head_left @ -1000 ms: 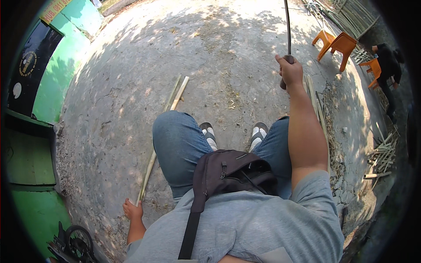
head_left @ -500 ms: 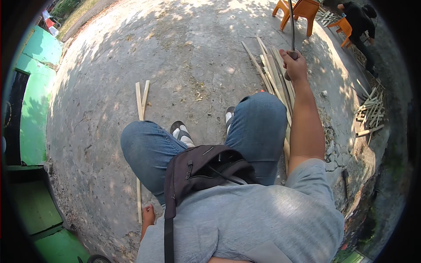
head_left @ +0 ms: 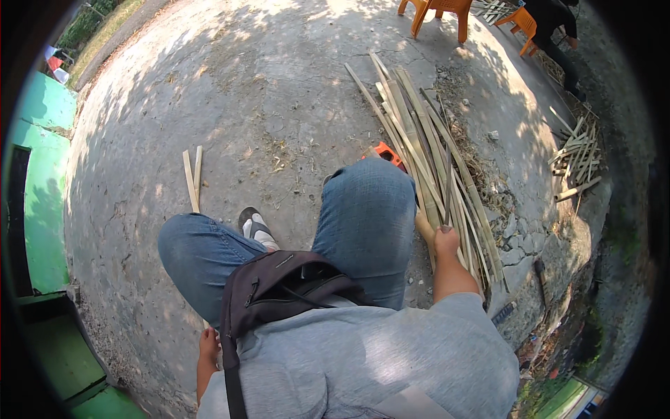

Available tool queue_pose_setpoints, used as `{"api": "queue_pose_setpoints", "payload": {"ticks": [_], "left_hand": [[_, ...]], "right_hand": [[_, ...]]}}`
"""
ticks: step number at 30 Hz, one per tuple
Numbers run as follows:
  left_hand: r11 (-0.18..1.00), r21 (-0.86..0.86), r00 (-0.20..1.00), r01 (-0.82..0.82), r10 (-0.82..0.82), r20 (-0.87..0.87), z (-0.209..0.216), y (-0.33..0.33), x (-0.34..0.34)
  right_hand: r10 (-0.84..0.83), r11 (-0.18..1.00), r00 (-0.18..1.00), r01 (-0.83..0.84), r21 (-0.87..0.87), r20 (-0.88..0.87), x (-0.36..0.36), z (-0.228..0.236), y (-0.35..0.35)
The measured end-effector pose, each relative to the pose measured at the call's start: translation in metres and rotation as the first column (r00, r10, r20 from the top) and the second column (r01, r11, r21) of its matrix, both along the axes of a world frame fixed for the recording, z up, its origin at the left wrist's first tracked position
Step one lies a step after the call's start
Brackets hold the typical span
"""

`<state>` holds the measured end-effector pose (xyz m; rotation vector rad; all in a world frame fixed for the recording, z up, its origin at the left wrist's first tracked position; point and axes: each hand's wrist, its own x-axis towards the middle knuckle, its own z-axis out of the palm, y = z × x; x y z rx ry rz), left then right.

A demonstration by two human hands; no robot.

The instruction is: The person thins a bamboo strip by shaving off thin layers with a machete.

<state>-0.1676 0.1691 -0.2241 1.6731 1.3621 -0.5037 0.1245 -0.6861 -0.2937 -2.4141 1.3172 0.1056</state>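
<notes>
My right hand [head_left: 447,241] is closed round the handle of a machete, low beside my right knee. Its narrow dark blade [head_left: 448,178] points away from me over a pile of split bamboo strips [head_left: 408,119]. Down by my left hip, my left hand [head_left: 209,346] has its fingers curled; what they hold, if anything, is hidden. Two pale bamboo strips [head_left: 192,178] stick out beyond my left knee, and an end of one shows just above that hand. An orange piece [head_left: 387,152], like a saw handle, is partly hidden behind my right knee.
Cracked concrete [head_left: 139,160] surrounds me. Farther right are a heap of short bamboo pieces [head_left: 579,153] and a dark-handled tool [head_left: 540,276]. Orange plastic chairs [head_left: 440,10] and a person in dark clothes [head_left: 551,35] are at the far right. A green wall [head_left: 45,209] stands left.
My right hand has swung the machete down from its raised position to beside the bamboo pile. The view has shifted right, showing more of the pile and the orange piece. My left hand stays low.
</notes>
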Motion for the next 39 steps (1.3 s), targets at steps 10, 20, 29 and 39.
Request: {"api": "queue_pose_setpoints", "payload": {"ticks": [10, 20, 29, 39], "left_hand": [[0.997, 0.065, 0.992, 0.032, -0.04, 0.12, 0.03, -0.023, 0.033], [0.997, -0.014, 0.997, 0.073, -0.073, 0.02, 0.034, -0.028, 0.008], [0.994, -0.037, 0.994, 0.098, -0.1, -0.041, 0.048, -0.032, 0.006], [0.995, -0.039, 0.995, 0.089, -0.091, -0.045, 0.065, -0.032, -0.007]], "right_hand": [[-0.08, 0.988, 0.994, 0.089, 0.129, -0.069, 0.001, 0.014, 0.003], [0.038, 0.999, 0.996, -0.036, 0.03, -0.075, -0.002, -0.012, -0.048], [0.135, 0.974, 0.979, -0.159, -0.161, -0.15, 0.007, -0.018, -0.042], [0.0, 0.998, 0.989, 0.008, 0.058, -0.151, 0.019, 0.019, -0.042]]}}
